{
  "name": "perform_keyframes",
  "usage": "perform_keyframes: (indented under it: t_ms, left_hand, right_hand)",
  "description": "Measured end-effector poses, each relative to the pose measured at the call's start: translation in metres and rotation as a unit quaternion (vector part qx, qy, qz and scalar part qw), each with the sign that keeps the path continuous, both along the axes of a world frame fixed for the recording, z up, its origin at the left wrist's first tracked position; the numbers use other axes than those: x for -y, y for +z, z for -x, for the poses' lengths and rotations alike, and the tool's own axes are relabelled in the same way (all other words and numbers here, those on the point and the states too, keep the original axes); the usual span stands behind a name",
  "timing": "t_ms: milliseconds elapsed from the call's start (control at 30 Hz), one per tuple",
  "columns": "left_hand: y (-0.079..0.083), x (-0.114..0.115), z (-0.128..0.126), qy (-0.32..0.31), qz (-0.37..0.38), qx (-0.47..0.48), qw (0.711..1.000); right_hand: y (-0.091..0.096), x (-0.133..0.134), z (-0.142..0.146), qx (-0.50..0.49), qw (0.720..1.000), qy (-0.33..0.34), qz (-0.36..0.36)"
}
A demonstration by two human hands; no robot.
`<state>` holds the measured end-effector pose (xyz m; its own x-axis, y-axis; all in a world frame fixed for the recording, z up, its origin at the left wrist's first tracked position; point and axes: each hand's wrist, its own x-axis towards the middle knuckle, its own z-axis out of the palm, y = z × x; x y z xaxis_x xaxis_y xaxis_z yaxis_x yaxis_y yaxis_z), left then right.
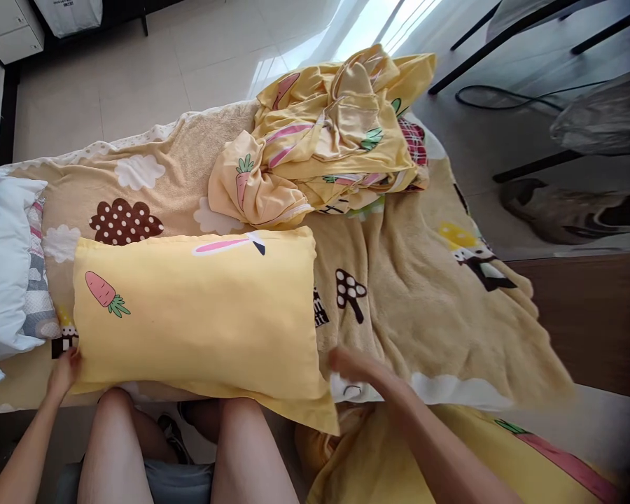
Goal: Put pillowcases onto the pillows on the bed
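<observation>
A plump yellow pillow (199,315) with a carrot print and a rabbit-ear print lies on the tan blanket in front of my knees. My left hand (64,369) is closed at the pillow's lower left edge, its fingers pinching the fabric there. Just off the pillow's right side is my right hand (349,364), smeared by motion over the blanket; its fingers are not clear. The loose lower right corner of the pillowcase (320,409) hangs toward the bed's near edge, beyond the filled part.
A crumpled heap of yellow carrot-print bedding (325,140) rests at the back of the tan blanket (425,301). White pillows (8,266) are at the left. More yellow fabric (451,462) lies at the lower right. Black metal legs (483,52) and a plastic-covered bundle (603,115) stand at the right.
</observation>
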<state>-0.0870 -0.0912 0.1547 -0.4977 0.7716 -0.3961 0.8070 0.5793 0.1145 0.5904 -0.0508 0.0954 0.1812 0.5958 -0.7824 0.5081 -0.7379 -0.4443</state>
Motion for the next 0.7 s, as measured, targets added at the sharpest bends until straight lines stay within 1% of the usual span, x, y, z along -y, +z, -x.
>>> perform_keyframes:
  t_ms: [33, 67, 100, 133, 167, 200, 233, 267, 300, 333, 367, 400, 433, 467, 500, 533, 567, 600, 633, 700]
  left_hand:
    - [0.007, -0.014, -0.003, -0.009, -0.030, -0.021, 0.999]
    - [0.014, -0.032, -0.011, -0.024, -0.079, -0.036, 0.996]
    - [0.019, -0.053, -0.026, -0.041, -0.125, -0.049, 0.990]
    - [0.023, -0.076, -0.049, -0.095, -0.207, -0.047, 0.973]
    - [0.025, -0.101, -0.077, -0.167, -0.265, -0.025, 0.950]
    - [0.025, -0.126, -0.110, -0.234, -0.291, 0.001, 0.928]
    - [0.023, -0.150, -0.145, -0.294, -0.289, 0.021, 0.911]
    - [0.021, -0.170, -0.179, -0.349, -0.260, 0.036, 0.899]
    - [0.018, -0.187, -0.209, -0.395, -0.217, 0.044, 0.892]
    - [0.014, -0.199, -0.232, -0.417, -0.177, 0.040, 0.891]
    - [0.010, -0.207, -0.246, -0.428, -0.148, 0.037, 0.891]
    - [0.007, -0.211, -0.250, -0.428, -0.129, 0.033, 0.894]
    - [0.004, -0.213, -0.244, -0.413, -0.121, 0.029, 0.902]
    - [0.001, -0.214, -0.230, -0.384, -0.120, 0.026, 0.915]
    - [-0.002, -0.214, -0.209, -0.340, -0.121, 0.025, 0.932]
    - [-0.004, -0.215, -0.184, -0.281, -0.122, 0.034, 0.952]
    - [-0.006, -0.216, -0.156, -0.211, -0.121, 0.046, 0.969]
    - [-0.008, -0.216, -0.130, -0.143, -0.118, 0.070, 0.980]
    - [-0.011, -0.217, -0.105, -0.083, -0.117, 0.101, 0.984]
    - [-0.016, -0.213, -0.068, -0.017, -0.119, 0.136, 0.983]
  right_hand:
    - [0.008, -0.021, 0.006, 0.042, 0.998, -0.004, -0.048]
    - [0.017, -0.043, 0.019, 0.075, 0.992, -0.007, -0.100]
    - [0.029, -0.065, 0.041, 0.144, 0.968, -0.015, -0.205]
    - [0.042, -0.085, 0.070, 0.186, 0.938, -0.005, -0.292]
    - [0.054, -0.104, 0.106, 0.191, 0.918, 0.026, -0.346]
    - [0.064, -0.119, 0.147, 0.176, 0.908, 0.078, -0.371]
    - [0.072, -0.131, 0.189, 0.161, 0.904, 0.139, -0.372]
    - [0.076, -0.139, 0.228, 0.152, 0.899, 0.202, -0.357]
    - [0.077, -0.145, 0.261, 0.142, 0.896, 0.232, -0.352]
    - [0.076, -0.148, 0.285, 0.134, 0.892, 0.255, -0.349]
    - [0.072, -0.151, 0.298, 0.126, 0.885, 0.284, -0.346]
    - [0.067, -0.153, 0.299, 0.121, 0.881, 0.294, -0.351]
    - [0.061, -0.155, 0.289, 0.126, 0.881, 0.288, -0.354]
    - [0.055, -0.158, 0.271, 0.135, 0.886, 0.266, -0.354]
    - [0.050, -0.161, 0.247, 0.151, 0.896, 0.231, -0.350]
    - [0.044, -0.165, 0.219, 0.174, 0.911, 0.176, -0.330]
    - [0.038, -0.168, 0.190, 0.183, 0.923, 0.137, -0.309]
    - [0.032, -0.171, 0.163, 0.188, 0.932, 0.112, -0.291]
    - [0.026, -0.172, 0.138, 0.179, 0.942, 0.085, -0.271]
    - [0.016, -0.165, 0.101, 0.109, 0.963, 0.005, -0.247]
